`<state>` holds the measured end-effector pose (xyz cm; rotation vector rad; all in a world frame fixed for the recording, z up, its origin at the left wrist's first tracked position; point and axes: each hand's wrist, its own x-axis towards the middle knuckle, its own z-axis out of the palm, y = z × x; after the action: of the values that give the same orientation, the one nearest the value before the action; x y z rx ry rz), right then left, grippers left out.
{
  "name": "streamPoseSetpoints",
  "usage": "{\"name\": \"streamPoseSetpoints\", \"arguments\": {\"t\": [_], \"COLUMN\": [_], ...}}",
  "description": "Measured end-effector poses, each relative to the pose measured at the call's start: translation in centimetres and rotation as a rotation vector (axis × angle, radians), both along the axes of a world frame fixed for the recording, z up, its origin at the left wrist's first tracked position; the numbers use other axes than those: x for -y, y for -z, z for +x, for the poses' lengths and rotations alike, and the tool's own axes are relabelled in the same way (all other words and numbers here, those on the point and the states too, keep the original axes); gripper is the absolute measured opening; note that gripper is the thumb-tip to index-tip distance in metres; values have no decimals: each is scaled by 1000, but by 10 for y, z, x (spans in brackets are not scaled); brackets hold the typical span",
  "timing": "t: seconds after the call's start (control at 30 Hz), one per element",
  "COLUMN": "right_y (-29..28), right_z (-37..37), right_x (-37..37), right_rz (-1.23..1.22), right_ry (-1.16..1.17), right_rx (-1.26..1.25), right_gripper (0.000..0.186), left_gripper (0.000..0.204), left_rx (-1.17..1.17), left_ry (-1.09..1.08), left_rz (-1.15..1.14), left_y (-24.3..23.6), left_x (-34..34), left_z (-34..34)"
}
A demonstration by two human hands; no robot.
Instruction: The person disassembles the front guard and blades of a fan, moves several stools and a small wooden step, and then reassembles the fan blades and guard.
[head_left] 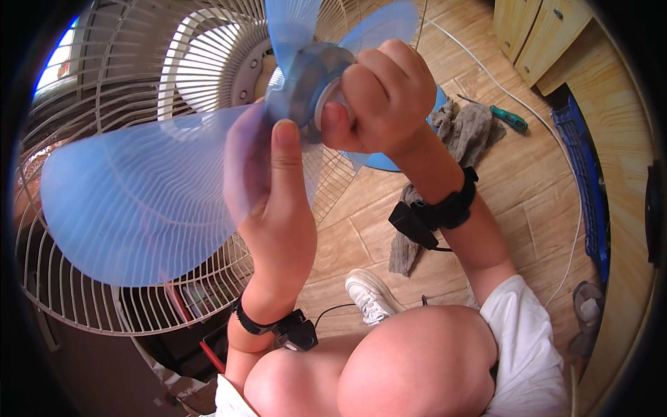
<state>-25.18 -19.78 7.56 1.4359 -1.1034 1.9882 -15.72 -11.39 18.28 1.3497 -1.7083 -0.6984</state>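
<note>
The blue fan blade (pixel 139 201) sits against the white wire guard (pixel 90 292) of a fan, its translucent hub (pixel 306 83) facing the camera. The right hand (pixel 385 97) is closed in a fist over the front of the hub, fingers curled around what seems to be a cap or knob there, though the fist hides it. The left hand (pixel 274 187) is just below the hub, gripping one blade near its root, with the thumb pressed flat on the front and the other fingers showing dimly through the plastic behind it. Both wrists carry black straps with a small device.

Beyond the hub, on the wooden floor, a grey rag (pixel 458 132) lies crumpled, and a green-handled screwdriver (pixel 507 118) rests just past it. A white cord (pixel 556 160) curves across the floor farther from the hub, near a blue crate (pixel 583 174) by the wooden cabinet (pixel 535 35).
</note>
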Motion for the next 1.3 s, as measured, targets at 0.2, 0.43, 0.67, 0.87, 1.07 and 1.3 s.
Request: {"name": "streamPoseSetpoints", "arguments": {"t": [0.2,0.43,0.67,0.87,1.07,1.3], "right_y": [0,-1,-5,-22,-31,-7], "right_z": [-1,3,15,22,10,-29], "right_x": [1,0,-27,-45,-61,-32], "right_rz": [25,26,319,562,856,322], "right_ry": [-75,-128,-272,-582,-729,-313], "right_rx": [21,105,337,771,816,-305], "right_gripper": [31,30,29,39,42,44], "left_gripper": [26,26,29,32,36,27], "left_rx": [-23,-34,-58,-153,-133,-174], "left_ry": [-59,-66,-49,-82,-54,-26], "left_rz": [-33,-34,-75,-172,-333,-158], "left_y": [6,9,23,50,65,38], "left_x": [-3,-5,-8,-7,1,-3], "left_z": [-5,-3,-1,-2,1,15]}}
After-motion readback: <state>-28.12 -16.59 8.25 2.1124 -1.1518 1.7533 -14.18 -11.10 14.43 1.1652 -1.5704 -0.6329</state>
